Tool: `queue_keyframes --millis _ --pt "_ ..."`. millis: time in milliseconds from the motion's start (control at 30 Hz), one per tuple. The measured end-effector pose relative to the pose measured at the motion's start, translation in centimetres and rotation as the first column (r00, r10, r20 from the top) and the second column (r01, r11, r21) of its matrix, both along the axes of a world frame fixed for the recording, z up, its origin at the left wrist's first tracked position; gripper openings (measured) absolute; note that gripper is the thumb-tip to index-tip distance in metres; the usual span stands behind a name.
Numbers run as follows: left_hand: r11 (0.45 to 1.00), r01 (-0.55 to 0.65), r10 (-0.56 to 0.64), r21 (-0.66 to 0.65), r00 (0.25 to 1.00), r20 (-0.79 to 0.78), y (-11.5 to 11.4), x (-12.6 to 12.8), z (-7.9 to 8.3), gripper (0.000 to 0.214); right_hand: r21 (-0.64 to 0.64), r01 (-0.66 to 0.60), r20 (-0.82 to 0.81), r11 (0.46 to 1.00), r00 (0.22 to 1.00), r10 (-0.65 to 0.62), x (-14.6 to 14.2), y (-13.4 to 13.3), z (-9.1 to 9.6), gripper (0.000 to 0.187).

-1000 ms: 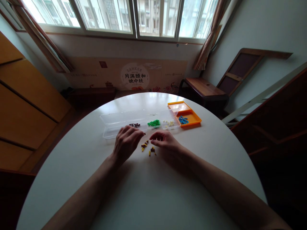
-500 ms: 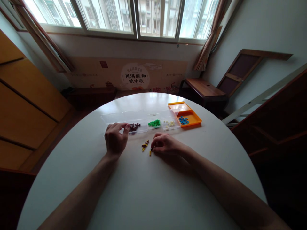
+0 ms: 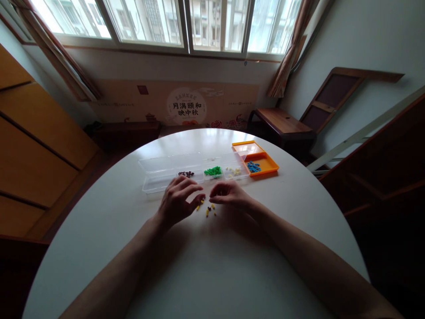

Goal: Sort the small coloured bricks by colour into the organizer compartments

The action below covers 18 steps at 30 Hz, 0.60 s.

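On the white table (image 3: 186, 274), small yellow pieces (image 3: 207, 213) and dark brown pieces (image 3: 209, 208) lie loose between my hands. My left hand (image 3: 177, 199) is over the table at the near edge of a clear plastic box (image 3: 156, 184), its fingers apart and its thumb beside the loose pieces. To the right of them, my right hand (image 3: 230, 195) is curled loosely, thumb and index tips slightly apart, with nothing visible between them. Dark brown pieces (image 3: 186, 174), green pieces (image 3: 213, 171) and cream pieces (image 3: 234, 172) sit in separate compartments of the box.
An orange tray (image 3: 270, 166) with blue pieces (image 3: 253, 167) stands at the right end of the clear box. The box's transparent lid (image 3: 169, 163) is raised behind it. Beyond the table are a wooden chair (image 3: 285, 122) and a window wall.
My left hand has left the clear box and moved right and nearer, to the loose pieces. My right hand has shifted slightly away from me, and more loose pieces show below it.
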<state>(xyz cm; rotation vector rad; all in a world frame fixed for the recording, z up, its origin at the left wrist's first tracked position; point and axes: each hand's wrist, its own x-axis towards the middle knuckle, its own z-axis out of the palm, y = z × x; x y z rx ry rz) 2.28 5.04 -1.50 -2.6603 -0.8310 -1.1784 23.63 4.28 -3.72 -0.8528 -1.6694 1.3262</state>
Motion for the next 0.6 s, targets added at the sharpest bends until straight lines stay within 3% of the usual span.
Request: queue_keyframes --millis 167,333,500,600 --pt "0.997 0.075 -0.075 0.003 0.994 -0.084 -0.3 0.4 0.0 0.009 0.009 0.062 -0.091 0.998 0.994 -0.061 -0.6 0.0 -0.5 0.021" --pt "0.996 0.079 -0.075 0.029 0.99 -0.121 -0.1 0.2 0.0 0.005 0.06 0.113 -0.046 0.992 0.993 -0.11 -1.0 -0.1 -0.3 0.02" --pt "0.985 -0.13 0.134 0.111 0.991 -0.028 0.6 -0.4 -0.3 0.004 0.231 0.211 0.153 0.95 0.956 -0.249 -1.2 -0.6 -0.4 0.02" --pt "0.946 -0.305 0.296 0.107 0.951 0.086 1.0 -0.9 -0.5 0.008 0.375 0.175 0.325 0.91 0.895 -0.306 -1.4 -1.1 -0.6 0.027"
